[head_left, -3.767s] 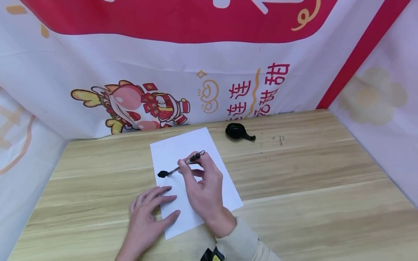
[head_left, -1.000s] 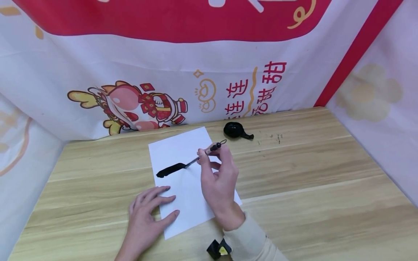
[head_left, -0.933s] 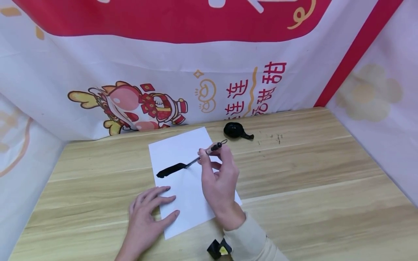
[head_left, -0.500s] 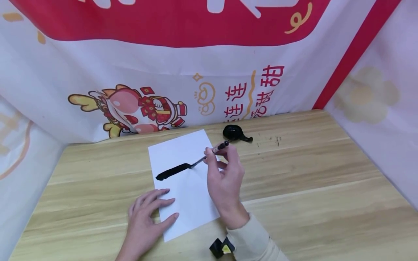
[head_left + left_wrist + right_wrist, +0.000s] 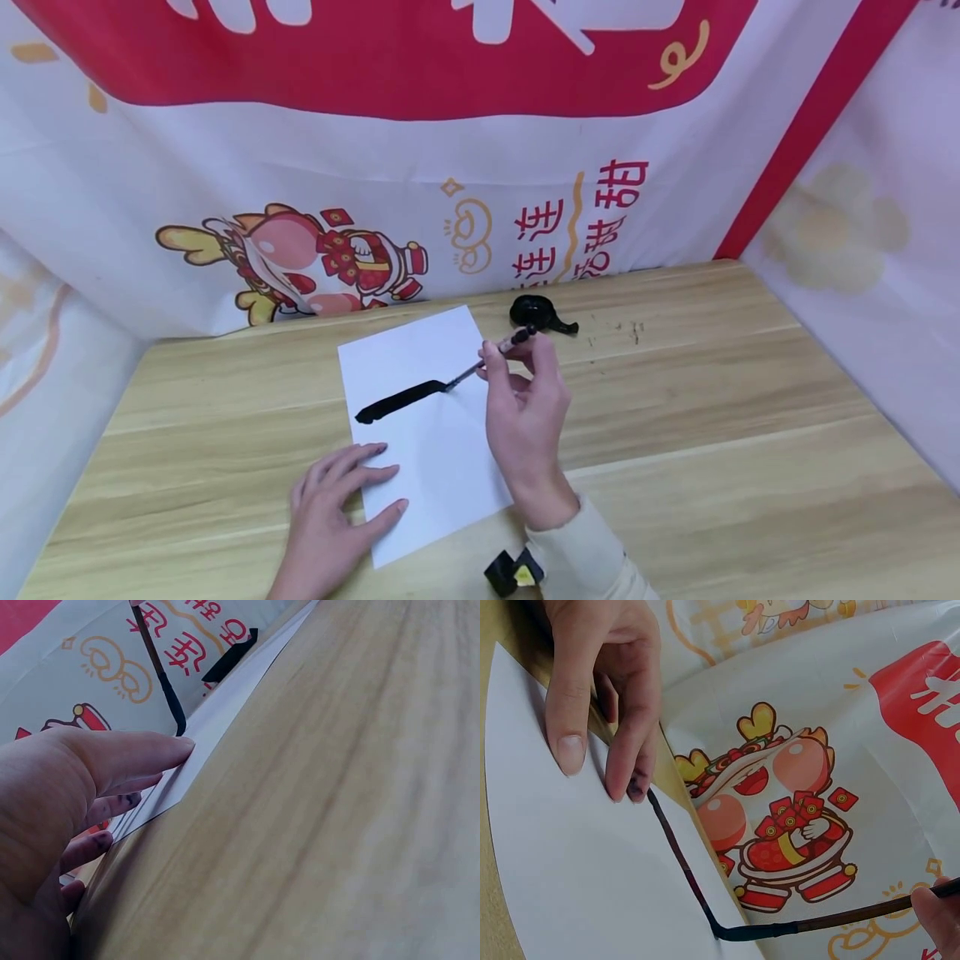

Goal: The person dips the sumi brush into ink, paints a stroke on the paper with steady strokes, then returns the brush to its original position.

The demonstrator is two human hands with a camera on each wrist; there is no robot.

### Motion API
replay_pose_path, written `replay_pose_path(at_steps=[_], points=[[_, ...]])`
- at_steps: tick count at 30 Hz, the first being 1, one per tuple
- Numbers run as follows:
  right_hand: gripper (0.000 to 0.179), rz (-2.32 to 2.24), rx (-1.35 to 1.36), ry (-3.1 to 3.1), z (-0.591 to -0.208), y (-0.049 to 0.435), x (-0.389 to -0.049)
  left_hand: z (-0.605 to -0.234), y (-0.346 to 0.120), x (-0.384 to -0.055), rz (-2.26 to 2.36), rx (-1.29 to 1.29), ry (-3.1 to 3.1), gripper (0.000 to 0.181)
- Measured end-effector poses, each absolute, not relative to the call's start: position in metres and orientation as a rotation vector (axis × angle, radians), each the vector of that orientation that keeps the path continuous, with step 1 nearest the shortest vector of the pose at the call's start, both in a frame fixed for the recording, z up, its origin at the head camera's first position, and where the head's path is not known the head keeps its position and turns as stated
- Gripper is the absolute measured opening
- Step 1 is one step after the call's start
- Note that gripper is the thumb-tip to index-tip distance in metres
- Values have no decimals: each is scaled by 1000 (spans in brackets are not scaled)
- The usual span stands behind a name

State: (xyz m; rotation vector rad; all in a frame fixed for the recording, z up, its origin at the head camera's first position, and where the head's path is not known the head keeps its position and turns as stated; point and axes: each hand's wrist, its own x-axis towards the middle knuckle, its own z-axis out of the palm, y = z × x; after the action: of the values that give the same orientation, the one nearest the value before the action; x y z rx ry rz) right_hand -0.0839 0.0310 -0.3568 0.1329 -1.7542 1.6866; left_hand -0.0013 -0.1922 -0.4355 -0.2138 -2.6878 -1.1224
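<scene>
A sheet of white paper (image 5: 435, 467) lies at a slant on the wooden table. Across it runs a thick black ink stroke (image 5: 397, 402), rising to the right. My right hand (image 5: 528, 417) pinches a calligraphy brush (image 5: 480, 364) by its handle, and the bent black tip touches the stroke's right end. In the right wrist view the brush (image 5: 840, 922) shows its bristles bent against the paper. My left hand (image 5: 333, 512) rests with spread fingers on the paper's lower left edge. Dark smudges mark some left fingertips, seen in the left wrist view on that hand (image 5: 97, 772).
A shiny black ladle-shaped vessel (image 5: 534, 312) stands at the back of the table (image 5: 712, 417), right of the paper. Dark specks (image 5: 635, 332) mark the wood beside it. A printed cloth (image 5: 420, 150) hangs behind. A black and yellow object (image 5: 513, 573) sits by my right cuff.
My right hand has moved the brush rightwards, and the black stroke has grown from a short blot into a long band. The left hand stays on the paper. The view has tilted up slightly.
</scene>
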Motion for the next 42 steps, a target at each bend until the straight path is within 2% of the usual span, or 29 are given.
replay_pose_path(at_steps=[42], points=[[18, 1676, 115, -1784, -355, 43, -89, -438, -194, -5, -1119, -214, -2707, 40]])
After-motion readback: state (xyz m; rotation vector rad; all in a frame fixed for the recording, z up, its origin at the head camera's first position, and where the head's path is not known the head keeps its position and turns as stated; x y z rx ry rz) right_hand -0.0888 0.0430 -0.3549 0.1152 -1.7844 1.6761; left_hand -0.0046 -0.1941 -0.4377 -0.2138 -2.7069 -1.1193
